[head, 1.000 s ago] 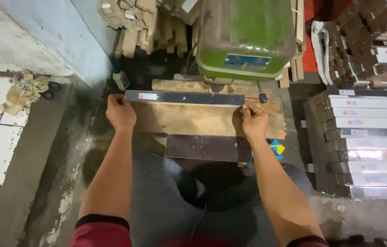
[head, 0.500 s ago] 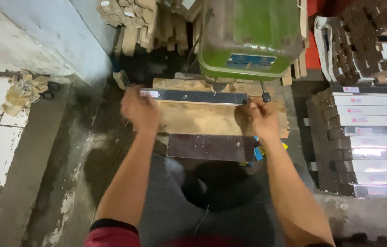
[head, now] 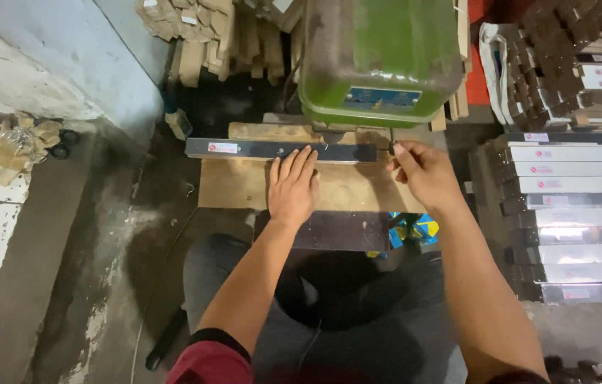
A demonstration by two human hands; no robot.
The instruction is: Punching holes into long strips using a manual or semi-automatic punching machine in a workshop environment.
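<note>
On the far left, a crumpled rag (head: 20,146) lies on the floor (head: 52,284) beside the pale wall (head: 38,64), well apart from the work. A stack of wood blocks (head: 201,35) stands at the top, left of the machine.

The metal bar (head: 280,150) lies flat and level across the wooden desk (head: 233,186), along its far edge, running left to right. It is long, narrow and dark grey, with a dull sheen and square-cut ends, and it carries a small white and red label near its left end. Its right part sits under the front of the green machine (head: 379,57).

The left hand (head: 292,186) rests palm down on the desk, fingers straight and together, fingertips (head: 299,155) pressing on the near edge of the bar right of its middle. Its grip is flat and unclenched, closed round nothing.

The right hand (head: 423,173) sits just beyond the bar's right end, fingers curled and pinched on a thin dark upright lever (head: 391,144) below the machine.

On the far right, a stack of silver bars (head: 578,213) with similar labels stands beside the desk.
</note>
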